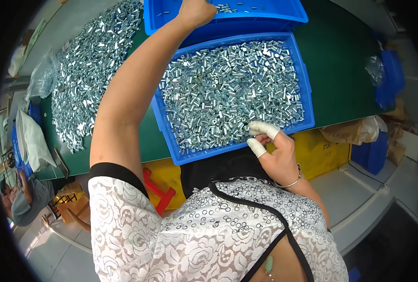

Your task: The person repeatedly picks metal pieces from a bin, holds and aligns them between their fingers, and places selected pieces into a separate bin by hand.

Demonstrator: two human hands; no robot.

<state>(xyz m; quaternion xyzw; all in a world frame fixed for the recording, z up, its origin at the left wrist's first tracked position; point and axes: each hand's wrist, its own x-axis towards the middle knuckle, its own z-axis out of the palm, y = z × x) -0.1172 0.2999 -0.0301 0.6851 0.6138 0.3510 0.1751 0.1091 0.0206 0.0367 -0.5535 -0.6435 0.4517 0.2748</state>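
Note:
A blue plastic bin (308,101) in front of me is full of small silvery metal sleeves (232,89), some showing a round hole at the end. At its near right edge is my right hand (282,157), with white covers on its thumb and fingertips. Its fingers are curled in beside the sleeves; anything small between them cannot be made out. My left arm reaches forward across the bin's left side. My left hand (197,13) is closed over a second blue bin (265,19), which holds a few scattered metal pieces. Its fingertips are hidden.
A large heap of shiny metal parts (91,70) covers the left of the green table (340,70). Clear plastic bags (43,81) lie beside it. Blue plastic (390,77) is at the right end. A red frame piece (159,191) is below the table edge. Another person (27,202) sits far left.

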